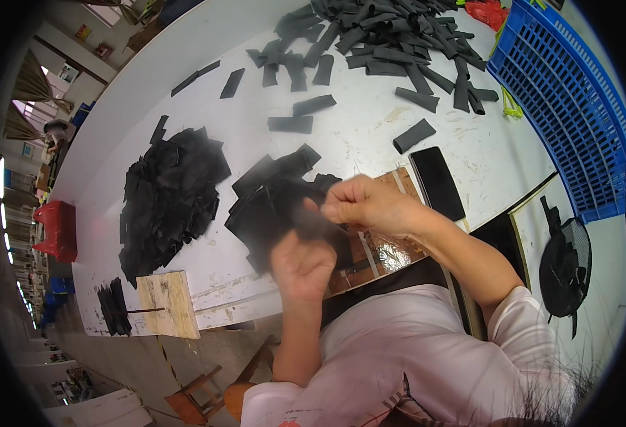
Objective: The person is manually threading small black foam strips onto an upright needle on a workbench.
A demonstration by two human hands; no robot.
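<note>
My left hand (301, 265) and my right hand (367, 205) meet over the near edge of a white table (370, 135). Between them is a blurred dark flat piece (316, 219), pinched by my right fingers and touched by my left. Just behind the hands lies a loose stack of black flat pieces (270, 199). A bigger heap of black pieces (167, 199) lies to the left. Under my right wrist is a brown board with clear tape (384, 249).
Many dark grey tube-like strips (391, 35) are scattered at the far side. A black phone (437, 181) lies by my right forearm. A blue plastic crate (569, 107) stands at right. A wooden block (169, 304) sits at the near left edge; a red stool (56, 229) beyond.
</note>
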